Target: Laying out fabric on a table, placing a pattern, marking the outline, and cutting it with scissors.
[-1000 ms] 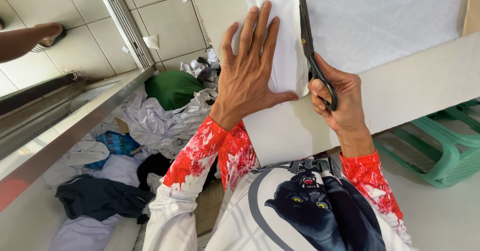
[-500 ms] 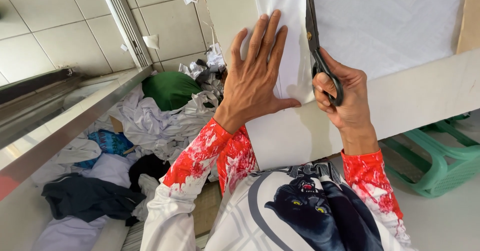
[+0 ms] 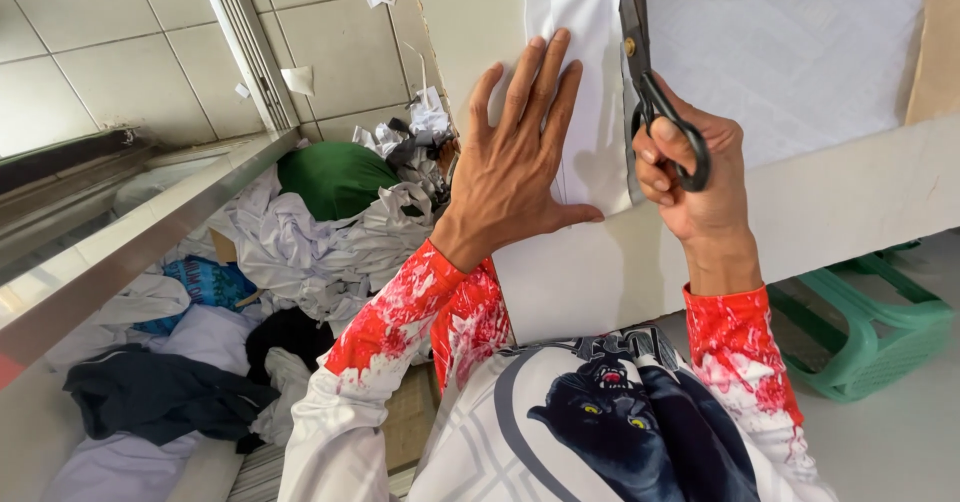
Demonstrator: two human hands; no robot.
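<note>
You are mid-cut: your right hand [image 3: 700,177] grips the black scissors [image 3: 650,82], slicing the white fabric [image 3: 585,92] on the table [image 3: 850,212], while your left hand [image 3: 515,152] lies open, pinning it. Keep the cloth taut.

The cloth [image 3: 575,72] on the table is white; the scissors [image 3: 650,92] are black. The sleeves [image 3: 420,312] are white, splashed red. Left, a heap of white rags [image 3: 300,242] holds a green bundle [image 3: 335,177]. The stool [image 3: 870,332], right, is mint green.

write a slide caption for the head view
Left hand flattens white fabric while right hand cuts it with black scissors.
</note>
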